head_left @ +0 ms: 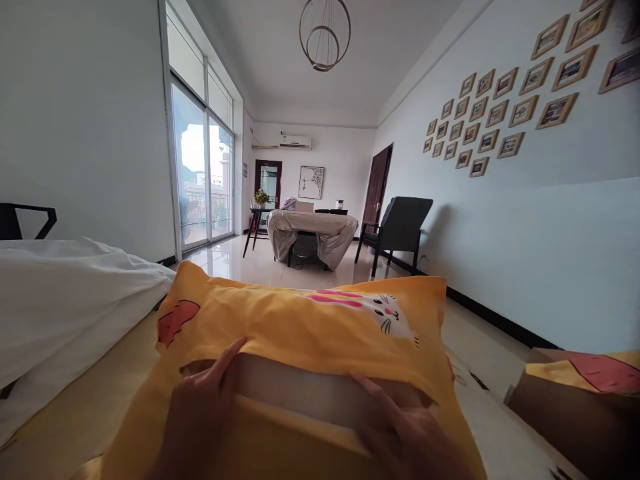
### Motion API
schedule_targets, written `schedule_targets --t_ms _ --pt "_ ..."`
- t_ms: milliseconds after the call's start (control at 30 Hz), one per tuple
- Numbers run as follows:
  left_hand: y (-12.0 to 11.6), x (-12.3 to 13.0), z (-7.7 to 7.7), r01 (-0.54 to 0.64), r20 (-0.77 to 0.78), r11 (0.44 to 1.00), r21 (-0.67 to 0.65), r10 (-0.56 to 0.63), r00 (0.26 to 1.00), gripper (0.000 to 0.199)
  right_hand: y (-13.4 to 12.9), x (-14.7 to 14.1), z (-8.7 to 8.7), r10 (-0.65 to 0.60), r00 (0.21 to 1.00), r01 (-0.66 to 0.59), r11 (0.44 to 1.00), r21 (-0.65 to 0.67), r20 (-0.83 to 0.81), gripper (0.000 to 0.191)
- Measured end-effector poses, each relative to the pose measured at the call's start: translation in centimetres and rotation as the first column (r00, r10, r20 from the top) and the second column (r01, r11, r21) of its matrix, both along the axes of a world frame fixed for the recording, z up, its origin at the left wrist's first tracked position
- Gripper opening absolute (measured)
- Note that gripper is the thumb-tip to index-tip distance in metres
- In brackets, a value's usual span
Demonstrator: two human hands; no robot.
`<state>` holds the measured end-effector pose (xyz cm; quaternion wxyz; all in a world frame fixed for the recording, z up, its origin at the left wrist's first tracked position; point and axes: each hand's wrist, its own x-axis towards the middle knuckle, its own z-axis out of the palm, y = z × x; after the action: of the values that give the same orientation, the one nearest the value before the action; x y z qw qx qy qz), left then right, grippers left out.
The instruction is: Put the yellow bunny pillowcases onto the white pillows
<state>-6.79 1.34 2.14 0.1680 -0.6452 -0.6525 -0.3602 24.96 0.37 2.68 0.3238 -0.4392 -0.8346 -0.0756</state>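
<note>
A yellow pillowcase [280,320] with a cartoon rabbit print and pink shapes fills the lower middle of the head view. Its opening gapes across the front, and a white pillow [290,387] shows inside. At the left end of this opening, my left hand [200,407] pinches the upper edge, thumb on top and the other fingers hidden in or behind the cloth. My right hand [405,427] is closed at the right part of the same edge; its lower fingers are dark and blurred.
White cloth [75,287] drapes over something on the left. At right stands a cardboard box [570,407] with yellow and pink fabric on its rim. Farther back are a covered table [315,223], a black chair [400,227] and a plant [261,197] on a stand.
</note>
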Motion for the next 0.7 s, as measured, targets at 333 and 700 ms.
schedule_targets --t_ms 333,700 --pt "0.3 0.0 -0.9 0.076 -0.038 0.918 0.390 -0.066 0.997 0.024 1.9 -0.6 -0.4 -0.143 0.983 0.153 0.984 0.086 -0.119 0.051" --pt "-1.9 0.4 -1.8 0.052 -0.037 0.859 0.510 -0.039 0.999 0.020 2.8 -0.9 -1.0 -0.121 0.968 0.198 0.907 0.372 -0.220 0.037"
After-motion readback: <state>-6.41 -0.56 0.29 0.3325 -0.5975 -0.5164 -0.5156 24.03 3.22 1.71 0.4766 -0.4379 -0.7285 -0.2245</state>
